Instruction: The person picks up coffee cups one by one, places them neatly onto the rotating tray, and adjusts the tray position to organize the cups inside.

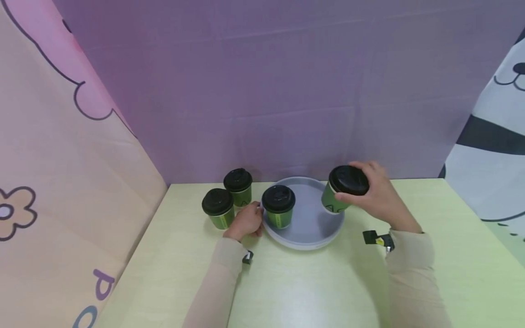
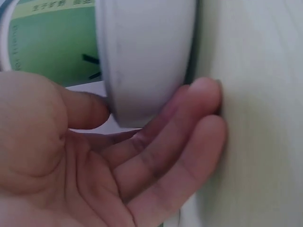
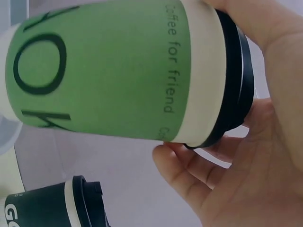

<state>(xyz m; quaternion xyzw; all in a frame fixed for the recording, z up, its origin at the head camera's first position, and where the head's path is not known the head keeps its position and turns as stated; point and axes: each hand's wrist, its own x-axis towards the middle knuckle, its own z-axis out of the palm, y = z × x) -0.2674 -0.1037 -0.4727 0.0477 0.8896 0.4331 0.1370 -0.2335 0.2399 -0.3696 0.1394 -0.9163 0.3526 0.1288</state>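
Note:
A round grey-white tray [image 1: 309,223] lies on the table with a lidded green paper coffee cup [image 1: 279,214] upright on its left side. My left hand [image 1: 247,221] holds the tray's left edge, the thumb on the rim and the fingers curled along the outer wall [image 2: 149,61]. Over the tray's right side, my right hand [image 1: 376,198] grips another lidded coffee cup [image 1: 334,200] near its black lid. This cup tilts slightly, and its green sleeve [image 3: 109,71] reads "Coffee for friend" in the right wrist view.
Two more lidded coffee cups, one in front [image 1: 219,209] and one behind [image 1: 239,187], stand left of the tray, close to my left hand. A purple cloth wall [image 1: 262,91] rises behind the table [image 1: 295,282]. Printed sheets hang at both sides.

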